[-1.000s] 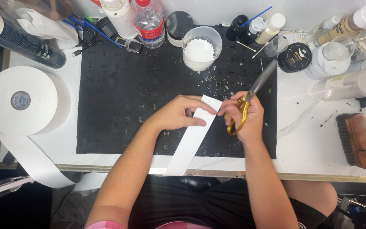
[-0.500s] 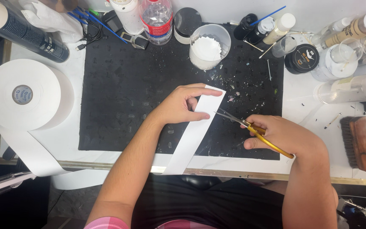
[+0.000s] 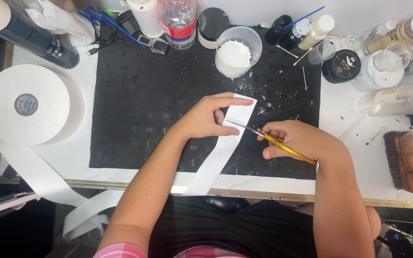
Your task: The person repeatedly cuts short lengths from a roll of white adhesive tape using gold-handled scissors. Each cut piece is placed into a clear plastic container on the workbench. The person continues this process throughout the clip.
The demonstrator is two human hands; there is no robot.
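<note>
The left hand [image 3: 205, 116] pinches the free end of a thin, limp white paper strip [image 3: 225, 143], best held taut near its tip, while just beside it the right hand [image 3: 297, 140] grips yellow-handled scissors [image 3: 268, 139], blades across the strip.

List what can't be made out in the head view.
- Scissor blade tips: behind left hand fingers.
- Scissors' handles: enclosed by right hand.
- White strip slack: drops below table edge.
- Wooden brush: partly covered by a clear object.
</note>
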